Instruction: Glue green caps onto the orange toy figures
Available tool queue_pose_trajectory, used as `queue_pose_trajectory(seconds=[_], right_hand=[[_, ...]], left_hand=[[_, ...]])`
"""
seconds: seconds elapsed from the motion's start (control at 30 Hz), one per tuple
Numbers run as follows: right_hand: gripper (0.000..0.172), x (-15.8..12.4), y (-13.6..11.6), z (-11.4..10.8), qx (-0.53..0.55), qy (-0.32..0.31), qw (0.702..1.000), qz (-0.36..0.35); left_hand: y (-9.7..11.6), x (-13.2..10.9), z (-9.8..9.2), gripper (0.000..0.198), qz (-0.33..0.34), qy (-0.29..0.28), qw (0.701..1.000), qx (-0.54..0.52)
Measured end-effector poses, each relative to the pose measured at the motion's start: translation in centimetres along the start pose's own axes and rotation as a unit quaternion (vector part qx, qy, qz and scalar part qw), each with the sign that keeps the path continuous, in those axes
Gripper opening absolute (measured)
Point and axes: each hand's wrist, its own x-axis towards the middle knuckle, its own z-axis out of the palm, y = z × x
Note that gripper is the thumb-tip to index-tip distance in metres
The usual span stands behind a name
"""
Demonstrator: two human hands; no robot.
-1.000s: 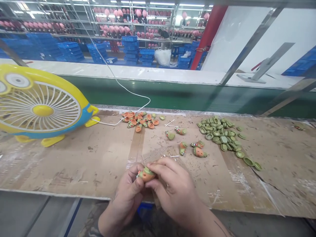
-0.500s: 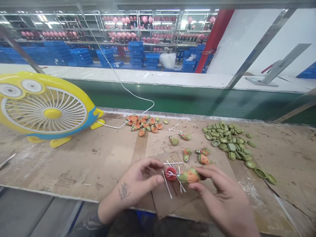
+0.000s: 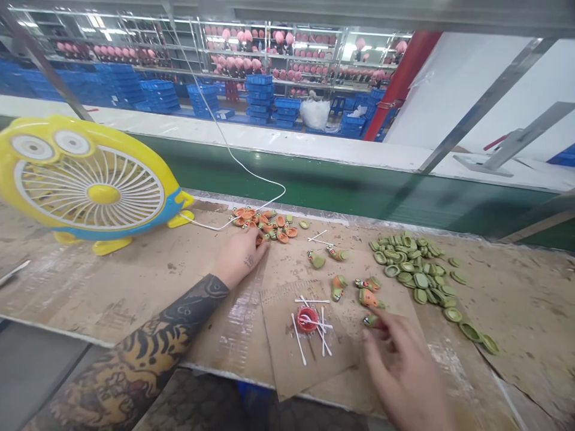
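My left hand (image 3: 240,256) reaches to a pile of small orange-and-green toy shoes (image 3: 281,221), its thumb and fingers closed about one shoe (image 3: 259,240) at the near edge. On the right, my right hand (image 3: 402,356) holds another green toy shoe (image 3: 370,321) low over the cardboard between thumb and fingertips; the hand covers part of it. Several painted shoes lie just beyond, including an orange one (image 3: 369,297) and an upright one (image 3: 339,287). Between my hands stands a small red paint pot (image 3: 307,319) with cotton swabs (image 3: 298,340) in and around it.
A heap of green oval pieces (image 3: 420,269) spreads at the right. At the left stands a yellow fan (image 3: 103,185) with a white cord (image 3: 238,161). Brown cardboard (image 3: 188,257) covers the table. Behind are a green-sided ledge (image 3: 323,188), metal posts and blue crates (image 3: 259,96).
My left hand has moved from beside the paint pot up to the shoe pile. The right hand has carried its shoe rightward and down, away from the pot. The view has shifted slightly.
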Motion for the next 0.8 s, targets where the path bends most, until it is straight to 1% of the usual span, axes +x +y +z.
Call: queue_pose_trajectory(seconds=[0.07,0.13,0.17,0.23,0.3,0.33,0.47,0.53,0.6,0.63,0.7,0.73,0.8], right_hand=[[0.038,-0.1,-1.9,0.9,0.117,-0.096,0.989,0.002],[0.030,0.2,-3.4,1.6,0.183,-0.172,0.968,0.009],[0.027,0.4,-3.9,1.8,0.198,-0.196,0.960,0.007],[0.023,0.9,-4.6,2.0,0.205,-0.221,0.953,-0.006],[0.024,1.3,-5.0,2.0,0.203,-0.221,0.954,-0.017],[0.024,1.5,-5.1,2.0,0.197,-0.213,0.957,-0.021],[0.024,2.2,-5.6,1.9,0.152,-0.178,0.970,-0.062],[0.024,2.3,-5.7,1.9,0.135,-0.188,0.969,-0.085],[0.025,2.4,-5.7,2.0,0.123,-0.206,0.966,-0.097],[0.025,2.4,-5.7,2.0,0.119,-0.209,0.965,-0.100],[0.025,2.5,-5.7,1.9,0.109,-0.203,0.968,-0.102],[0.025,2.5,-5.8,1.8,0.104,-0.198,0.969,-0.105],[0.024,2.6,-5.9,1.7,0.098,-0.192,0.970,-0.116]], left_hand=[[0.0,-0.9,-0.1,0.015,0.004,0.011,0.999,-0.045],[-0.1,-2.5,-0.3,0.021,-0.003,0.019,0.994,-0.104],[-0.1,-3.5,-0.3,0.021,-0.011,0.018,0.990,-0.138],[0.0,-5.7,-0.2,0.020,-0.024,0.011,0.979,-0.200],[0.4,-7.9,-0.1,0.022,-0.043,0.015,0.963,-0.267],[0.7,-8.9,0.0,0.025,-0.059,0.024,0.949,-0.308],[2.0,-12.0,0.3,0.031,-0.132,0.074,0.872,-0.465],[2.4,-13.1,0.6,0.032,-0.142,0.069,0.840,-0.519],[2.7,-14.0,0.8,0.037,-0.150,0.027,0.812,-0.564],[2.8,-14.3,1.0,0.039,-0.152,-0.004,0.804,-0.575],[2.7,-14.9,1.2,0.041,-0.146,-0.059,0.799,-0.581],[2.6,-15.1,1.3,0.041,-0.136,-0.072,0.800,-0.580],[2.2,-15.3,1.6,0.037,-0.101,-0.063,0.814,-0.569]])
